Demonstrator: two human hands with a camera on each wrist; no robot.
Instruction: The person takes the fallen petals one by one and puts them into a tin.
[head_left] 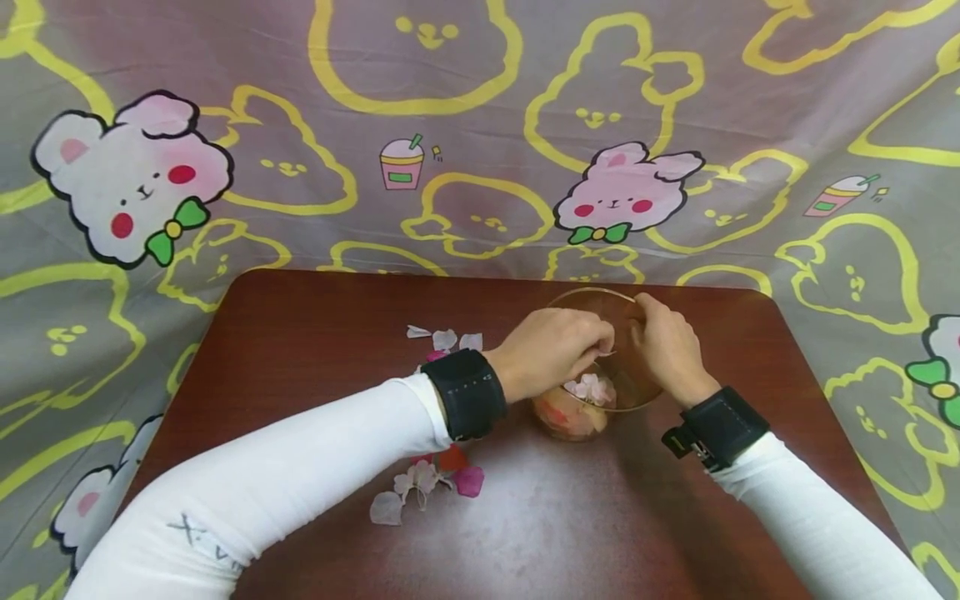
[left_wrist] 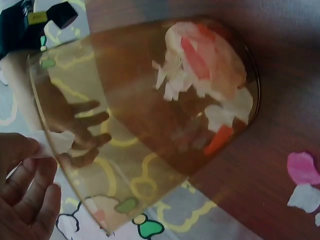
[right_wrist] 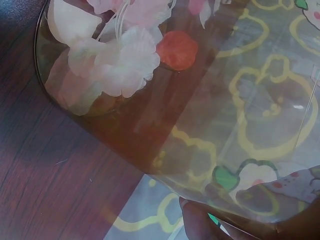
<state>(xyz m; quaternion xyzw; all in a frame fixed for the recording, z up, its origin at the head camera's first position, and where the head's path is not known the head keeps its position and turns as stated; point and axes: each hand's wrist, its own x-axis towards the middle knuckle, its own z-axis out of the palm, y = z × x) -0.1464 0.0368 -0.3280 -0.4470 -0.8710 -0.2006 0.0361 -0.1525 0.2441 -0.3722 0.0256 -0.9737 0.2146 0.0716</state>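
A transparent amber glass vase (head_left: 630,379), wide at the mouth, stands on the table with white, pink and orange petals (left_wrist: 215,65) heaped at its bottom. Over its mouth my left hand (head_left: 558,346) pinches a white petal (left_wrist: 62,141) between thumb and forefinger, right by the rim. My right hand (head_left: 671,346) grips the vase's rim on the right side; through the glass its fingers (left_wrist: 85,120) show in the left wrist view. In the right wrist view, an orange-red petal (right_wrist: 177,50) lies beside the pale ones inside.
On the brown table (head_left: 322,333), loose white petals (head_left: 444,340) lie past my left forearm. Nearer me are more white petals (head_left: 386,508) and a magenta one (head_left: 468,481). A patterned cloth (head_left: 480,225) hangs behind the table.
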